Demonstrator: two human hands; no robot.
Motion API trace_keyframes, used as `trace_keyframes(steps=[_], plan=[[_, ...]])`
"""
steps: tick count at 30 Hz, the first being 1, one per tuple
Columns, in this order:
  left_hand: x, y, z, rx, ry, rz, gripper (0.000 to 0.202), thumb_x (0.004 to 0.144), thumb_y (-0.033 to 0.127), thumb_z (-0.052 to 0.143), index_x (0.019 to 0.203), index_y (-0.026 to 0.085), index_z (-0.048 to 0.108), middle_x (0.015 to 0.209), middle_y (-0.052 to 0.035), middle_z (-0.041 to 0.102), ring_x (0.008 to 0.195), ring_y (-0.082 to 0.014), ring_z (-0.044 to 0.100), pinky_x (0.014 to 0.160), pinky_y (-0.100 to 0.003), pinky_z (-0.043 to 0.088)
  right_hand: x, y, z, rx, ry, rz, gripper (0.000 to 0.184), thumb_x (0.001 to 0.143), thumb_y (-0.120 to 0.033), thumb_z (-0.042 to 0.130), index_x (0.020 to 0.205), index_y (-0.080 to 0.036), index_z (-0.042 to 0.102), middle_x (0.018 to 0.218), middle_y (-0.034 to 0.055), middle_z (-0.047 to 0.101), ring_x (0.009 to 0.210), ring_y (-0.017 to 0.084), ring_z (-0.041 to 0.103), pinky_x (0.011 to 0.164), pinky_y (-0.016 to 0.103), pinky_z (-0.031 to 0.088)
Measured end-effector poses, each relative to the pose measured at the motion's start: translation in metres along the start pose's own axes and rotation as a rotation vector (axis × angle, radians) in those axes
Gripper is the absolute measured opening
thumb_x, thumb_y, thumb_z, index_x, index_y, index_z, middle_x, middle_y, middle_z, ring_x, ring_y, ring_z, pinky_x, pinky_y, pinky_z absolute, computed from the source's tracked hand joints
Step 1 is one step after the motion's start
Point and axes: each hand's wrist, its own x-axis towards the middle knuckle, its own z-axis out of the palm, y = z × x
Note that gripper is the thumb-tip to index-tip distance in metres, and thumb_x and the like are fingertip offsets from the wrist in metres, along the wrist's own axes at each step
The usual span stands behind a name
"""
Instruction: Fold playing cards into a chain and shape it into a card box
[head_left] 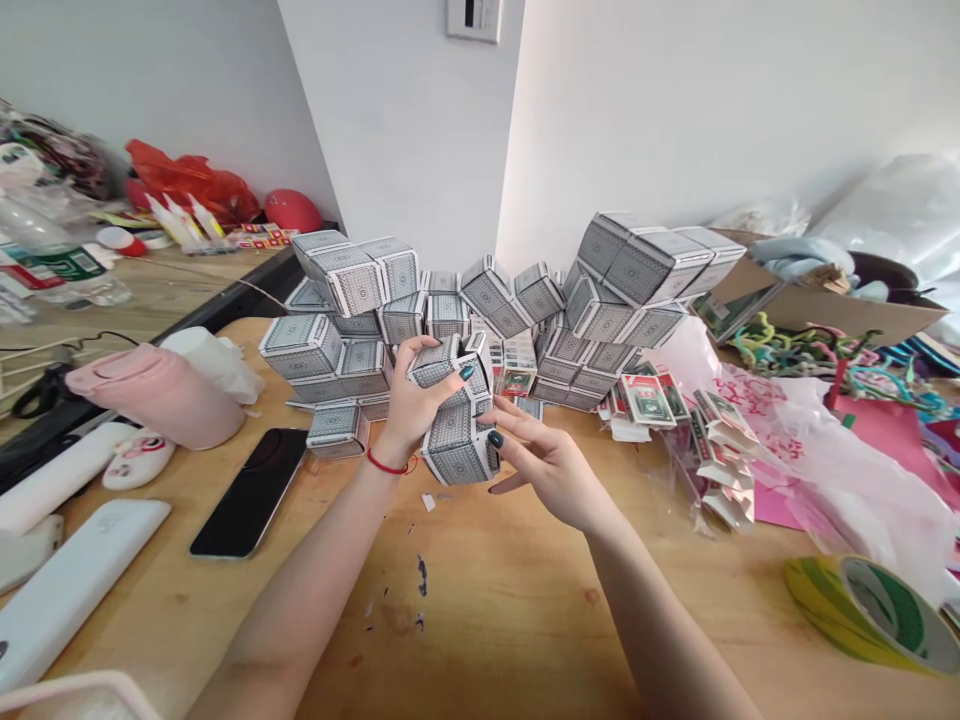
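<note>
In front of me I hold a joined pair of grey patterned playing-card boxes (454, 445), tilted above the table. My left hand (409, 405) is closed round the upper box, its thumb on the near face. My right hand (544, 465) pinches the right end of the lower box, the thumb and fingertips at its edge. Behind them stand stacks of the same boxes, one on the left (304, 345) and one on the right (600, 310), with tilted boxes (491, 295) between. Part of the middle is hidden by my hands.
On the left lie a black phone (247, 495), a white power bank (82, 590) and a pink tumbler (157, 395). At right are red-and-green card packs (646, 400), a plastic bag (810, 430) and a tape roll (874, 610). Paper scraps (421, 575) dot the table.
</note>
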Motion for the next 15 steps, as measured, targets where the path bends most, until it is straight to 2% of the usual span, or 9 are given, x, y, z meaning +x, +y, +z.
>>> trace_keyframes(steps=[3,7,11,15], plan=[[0.0001,0.0004,-0.0001,-0.016,-0.004,-0.018,0.039,0.063,0.022,0.064,0.097,0.023,0.044,0.095,-0.0017,0.052,0.086,-0.0154,0.055,0.075,-0.029,0.047,0.0008,0.0007,0.0013,-0.005,0.014,0.017,0.032,0.076,-0.037,0.055,0.106,-0.028,0.061,0.132,0.0025,0.042,0.132,0.032,0.017,0.055,0.032,0.060],[0.0003,0.0016,0.0005,-0.014,-0.009,-0.035,0.037,0.062,0.021,0.063,0.094,0.023,0.045,0.094,-0.0015,0.052,0.085,-0.0152,0.056,0.074,-0.029,0.047,0.0017,0.0028,0.0036,0.034,0.042,0.053,0.032,0.074,-0.039,0.057,0.104,-0.028,0.062,0.136,0.0008,0.037,0.123,0.031,0.037,0.057,0.031,0.060],[0.0008,0.0015,0.0008,0.033,-0.001,0.013,0.036,0.062,0.021,0.064,0.093,0.023,0.045,0.093,-0.0011,0.052,0.084,-0.0151,0.055,0.074,-0.029,0.046,0.0026,0.0045,0.0074,0.065,0.104,0.089,0.029,0.074,-0.039,0.057,0.100,-0.027,0.063,0.137,0.0015,0.035,0.097,0.024,0.058,0.059,0.032,0.059],[0.0007,-0.0001,0.0004,0.035,-0.002,0.013,0.038,0.061,0.021,0.065,0.093,0.022,0.046,0.094,-0.0008,0.051,0.084,-0.0147,0.055,0.074,-0.028,0.046,0.0029,0.0051,0.0104,0.100,0.138,0.096,0.027,0.074,-0.038,0.057,0.096,-0.025,0.064,0.135,0.0020,0.037,0.078,0.016,0.062,0.059,0.032,0.058]])
